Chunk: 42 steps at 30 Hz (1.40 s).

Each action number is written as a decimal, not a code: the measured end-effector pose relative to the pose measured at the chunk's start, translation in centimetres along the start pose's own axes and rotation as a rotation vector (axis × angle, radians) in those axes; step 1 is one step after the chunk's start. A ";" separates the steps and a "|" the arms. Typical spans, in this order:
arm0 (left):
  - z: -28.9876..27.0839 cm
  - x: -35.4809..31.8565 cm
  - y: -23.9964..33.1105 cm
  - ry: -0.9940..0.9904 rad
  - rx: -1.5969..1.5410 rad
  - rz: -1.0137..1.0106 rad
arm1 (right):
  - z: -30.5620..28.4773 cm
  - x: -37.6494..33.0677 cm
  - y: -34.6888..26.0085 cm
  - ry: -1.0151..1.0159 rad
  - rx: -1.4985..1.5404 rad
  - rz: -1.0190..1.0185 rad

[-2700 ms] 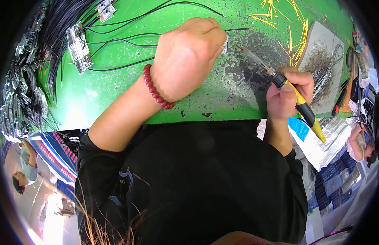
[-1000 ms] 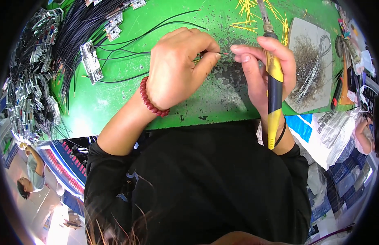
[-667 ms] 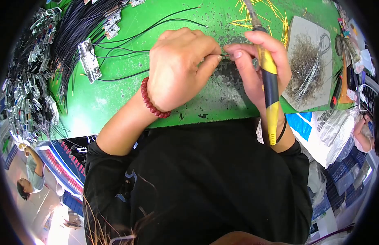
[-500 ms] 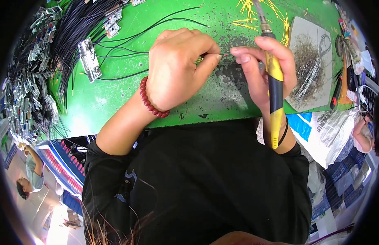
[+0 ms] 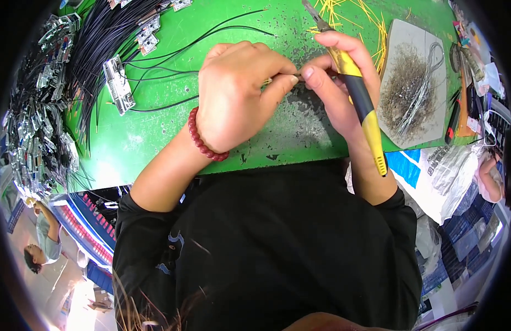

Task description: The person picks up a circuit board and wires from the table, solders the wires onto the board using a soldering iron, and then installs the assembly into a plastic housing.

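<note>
My left hand (image 5: 233, 96), with a red bead bracelet on its wrist, pinches the end of a thin black wire (image 5: 166, 103) between thumb and forefinger. Several such wires run from under this hand to a small board with a silver metal part (image 5: 119, 85) on the left. My right hand (image 5: 338, 107) carries a yellow-and-black soldering iron (image 5: 359, 94) slantwise across its fingers, tip up and to the left. Its thumb and forefinger also close at the wire end, right against my left fingertips. The wire end itself is mostly hidden by the fingers.
Bundled black wires (image 5: 104, 49) and a heap of boards (image 5: 40, 127) fill the left side of the green table (image 5: 167, 140). Yellow wire pieces (image 5: 379, 33) lie at the far right. A grey slab (image 5: 393, 110) holds dark debris and a silver wire coil (image 5: 423, 88). Another person (image 5: 46, 237) is at lower left.
My right hand has moved left until its fingertips meet those of my left hand. The soldering iron has tilted, its tip swinging left. My left hand has barely moved.
</note>
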<state>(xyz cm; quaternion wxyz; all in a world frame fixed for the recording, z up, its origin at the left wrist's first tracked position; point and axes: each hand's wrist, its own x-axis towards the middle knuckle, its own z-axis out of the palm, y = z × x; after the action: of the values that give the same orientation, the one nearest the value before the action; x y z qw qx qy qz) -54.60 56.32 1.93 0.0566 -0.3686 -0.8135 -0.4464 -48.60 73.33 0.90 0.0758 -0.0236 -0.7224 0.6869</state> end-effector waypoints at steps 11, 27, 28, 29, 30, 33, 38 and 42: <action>0.8 -0.9 -1.2 -0.143 0.111 -0.099 | -1.0 -1.4 1.0 0.159 -0.062 -0.089; 1.3 -0.5 -1.8 -0.186 0.118 -0.064 | -3.3 -5.1 2.8 0.232 0.020 -0.066; 1.3 -0.4 -1.8 -0.189 0.115 -0.065 | -3.3 -5.1 2.9 0.243 0.038 -0.042; 1.3 -0.4 -1.8 -0.192 0.114 -0.067 | -3.3 -5.0 2.9 0.239 0.033 -0.054; 1.3 -0.5 -1.8 -0.195 0.116 -0.067 | -3.2 -5.0 3.0 0.229 0.068 -0.054; 1.2 -0.5 -1.8 -0.197 0.114 -0.071 | -3.1 -4.8 2.9 0.207 0.087 -0.058; 1.3 -0.6 -1.9 -0.185 0.110 -0.061 | -2.8 -4.7 2.4 0.194 0.074 -0.045; 1.3 -0.6 -1.9 -0.166 0.100 -0.054 | -2.8 -4.7 2.4 0.176 0.025 0.000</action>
<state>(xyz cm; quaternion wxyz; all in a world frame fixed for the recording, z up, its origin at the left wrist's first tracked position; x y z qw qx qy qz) -55.11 56.38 -0.45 -0.0044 -0.3790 -0.8462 -0.3744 -43.72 75.57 -1.69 0.1389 -0.0829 -0.7043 0.6912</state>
